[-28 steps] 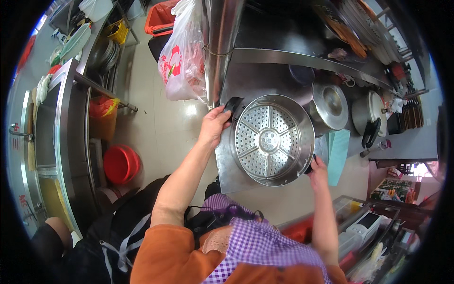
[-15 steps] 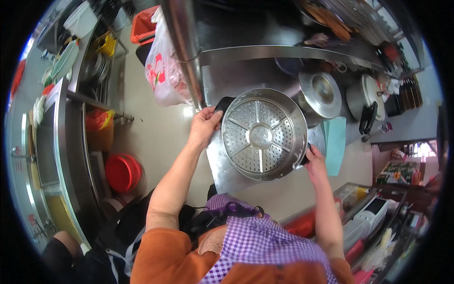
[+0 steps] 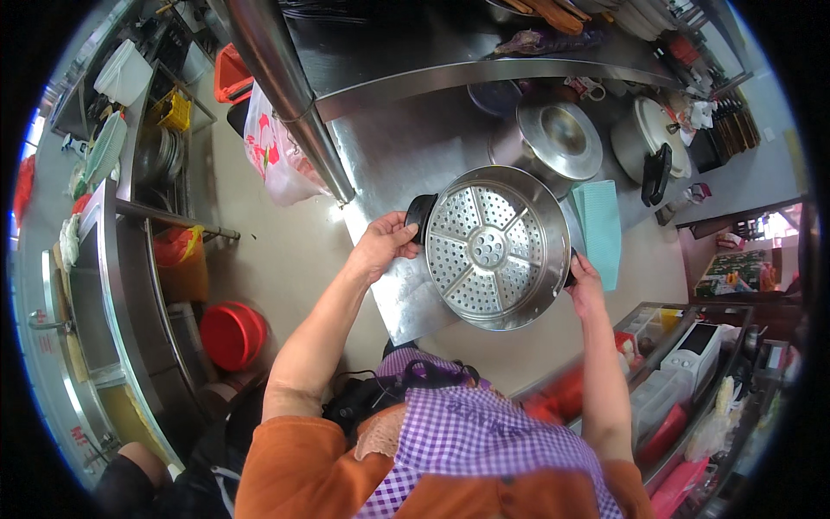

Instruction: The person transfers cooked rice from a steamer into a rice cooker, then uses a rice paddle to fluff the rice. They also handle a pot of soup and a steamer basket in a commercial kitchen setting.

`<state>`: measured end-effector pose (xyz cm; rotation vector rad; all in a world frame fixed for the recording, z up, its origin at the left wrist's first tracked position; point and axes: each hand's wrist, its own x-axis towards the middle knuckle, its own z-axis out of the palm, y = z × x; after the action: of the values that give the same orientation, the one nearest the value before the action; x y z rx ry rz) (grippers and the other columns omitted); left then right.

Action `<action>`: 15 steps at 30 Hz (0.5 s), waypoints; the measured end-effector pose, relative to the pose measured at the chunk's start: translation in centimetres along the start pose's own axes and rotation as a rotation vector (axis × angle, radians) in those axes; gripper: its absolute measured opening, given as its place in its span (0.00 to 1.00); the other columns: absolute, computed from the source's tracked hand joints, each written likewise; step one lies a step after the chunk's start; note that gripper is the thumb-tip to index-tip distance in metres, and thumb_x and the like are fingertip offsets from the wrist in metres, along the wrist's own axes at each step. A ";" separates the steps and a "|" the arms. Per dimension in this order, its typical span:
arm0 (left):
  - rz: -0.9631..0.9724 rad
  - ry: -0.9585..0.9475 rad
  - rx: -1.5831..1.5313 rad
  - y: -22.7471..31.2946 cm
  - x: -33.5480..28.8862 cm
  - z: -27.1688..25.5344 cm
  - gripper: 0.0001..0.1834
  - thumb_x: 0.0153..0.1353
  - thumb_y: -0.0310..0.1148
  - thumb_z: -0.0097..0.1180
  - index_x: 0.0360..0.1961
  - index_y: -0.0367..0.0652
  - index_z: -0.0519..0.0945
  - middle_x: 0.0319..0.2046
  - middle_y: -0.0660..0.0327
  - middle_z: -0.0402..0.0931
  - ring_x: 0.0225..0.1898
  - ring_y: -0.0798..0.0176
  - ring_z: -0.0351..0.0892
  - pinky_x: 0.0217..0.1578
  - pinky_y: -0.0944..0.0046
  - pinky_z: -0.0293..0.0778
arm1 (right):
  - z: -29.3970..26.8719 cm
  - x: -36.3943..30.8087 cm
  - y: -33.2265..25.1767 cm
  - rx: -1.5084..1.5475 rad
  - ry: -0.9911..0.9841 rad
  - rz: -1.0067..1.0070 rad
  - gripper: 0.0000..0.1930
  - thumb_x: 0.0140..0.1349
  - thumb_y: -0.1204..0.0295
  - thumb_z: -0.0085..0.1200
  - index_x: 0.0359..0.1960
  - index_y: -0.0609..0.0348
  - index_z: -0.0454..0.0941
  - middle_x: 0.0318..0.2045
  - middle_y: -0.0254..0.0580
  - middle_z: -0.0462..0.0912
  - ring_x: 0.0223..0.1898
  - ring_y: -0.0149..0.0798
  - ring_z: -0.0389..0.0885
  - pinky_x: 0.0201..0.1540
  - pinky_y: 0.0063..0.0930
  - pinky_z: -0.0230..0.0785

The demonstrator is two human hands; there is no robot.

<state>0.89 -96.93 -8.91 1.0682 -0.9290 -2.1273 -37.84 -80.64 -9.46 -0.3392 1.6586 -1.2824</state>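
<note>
Between my hands is a round metal steamer pot (image 3: pixel 488 249) with a perforated bottom, its open top facing me. My left hand (image 3: pixel 385 245) grips its black side handle, thumb on top. My right hand (image 3: pixel 584 281) is closed round the opposite handle, which is mostly hidden by the fingers. The steamer pot is held above the near part of a steel shelf (image 3: pixel 399 298). Just beyond it on that shelf stands a lidded steel pot (image 3: pixel 558 143). A folded light-green cloth (image 3: pixel 598 233) lies to the right of the steamer pot.
A steel post (image 3: pixel 281 82) rises at the shelf's left corner, with a white plastic bag (image 3: pixel 270 156) beside it. A pressure cooker (image 3: pixel 644 143) stands farther right. Red basins (image 3: pixel 233 336) sit on the floor at left. Trays and a white scale (image 3: pixel 692 350) are at lower right.
The steamer pot has shifted slightly right in the view and turned a little, still in both hands. My view has moved too, so the shelf and pots appear farther left.
</note>
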 end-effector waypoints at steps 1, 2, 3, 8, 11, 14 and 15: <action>-0.017 -0.025 -0.063 -0.3 -0.1 0.1 0.11 0.65 0.30 0.52 0.46 0.37 0.73 0.30 0.63 0.77 0.27 0.71 0.76 0.32 0.72 0.75 | -0.4 -0.1 0.0 0.002 -0.024 -0.004 0.17 0.67 0.68 0.48 0.56 0.58 0.71 0.40 0.32 0.81 0.34 0.27 0.79 0.33 0.23 0.74; -0.032 -0.047 -0.126 -0.4 -0.2 0.2 0.11 0.65 0.30 0.51 0.46 0.37 0.73 0.31 0.63 0.77 0.27 0.70 0.76 0.33 0.71 0.76 | -0.8 0.0 0.0 0.005 -0.039 -0.003 0.17 0.68 0.68 0.47 0.56 0.58 0.70 0.40 0.32 0.81 0.34 0.27 0.79 0.33 0.23 0.74; -0.046 -0.068 -0.189 -0.6 -0.3 0.3 0.11 0.66 0.30 0.50 0.47 0.36 0.73 0.31 0.63 0.77 0.28 0.70 0.77 0.33 0.71 0.76 | -1.1 0.1 0.0 0.009 -0.054 -0.002 0.17 0.68 0.68 0.47 0.56 0.58 0.70 0.40 0.32 0.81 0.34 0.27 0.79 0.32 0.23 0.75; -0.068 -0.112 -0.269 -2.1 0.2 -0.5 0.12 0.66 0.30 0.50 0.47 0.36 0.73 0.32 0.62 0.77 0.29 0.69 0.77 0.35 0.70 0.76 | -1.2 0.1 -0.2 0.006 -0.085 0.001 0.17 0.69 0.67 0.45 0.56 0.57 0.70 0.40 0.32 0.81 0.34 0.27 0.79 0.32 0.23 0.75; -0.052 -0.061 -0.230 -2.1 0.1 -0.3 0.12 0.66 0.31 0.51 0.47 0.36 0.74 0.30 0.63 0.77 0.27 0.71 0.76 0.32 0.71 0.76 | -1.0 -0.1 -0.7 -0.006 -0.082 0.012 0.17 0.69 0.66 0.45 0.56 0.56 0.70 0.40 0.31 0.80 0.34 0.26 0.79 0.33 0.23 0.74; 0.073 0.100 0.014 -1.8 1.3 -0.6 0.10 0.65 0.30 0.51 0.45 0.38 0.75 0.28 0.66 0.76 0.25 0.73 0.74 0.30 0.73 0.74 | -0.6 -0.8 -1.0 -0.017 -0.087 0.024 0.17 0.69 0.65 0.46 0.56 0.55 0.70 0.41 0.31 0.80 0.36 0.27 0.78 0.35 0.25 0.74; 0.131 0.161 0.128 -1.5 1.9 -1.0 0.09 0.65 0.30 0.51 0.44 0.39 0.75 0.27 0.66 0.75 0.24 0.74 0.73 0.29 0.74 0.73 | -0.7 -1.1 -0.9 -0.029 -0.079 0.022 0.17 0.68 0.65 0.46 0.56 0.54 0.70 0.41 0.31 0.79 0.36 0.27 0.78 0.37 0.25 0.74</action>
<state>0.44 -97.77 -11.32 1.1883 -1.0381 -1.8669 -38.16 -79.85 -8.18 -0.3836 1.6114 -1.2151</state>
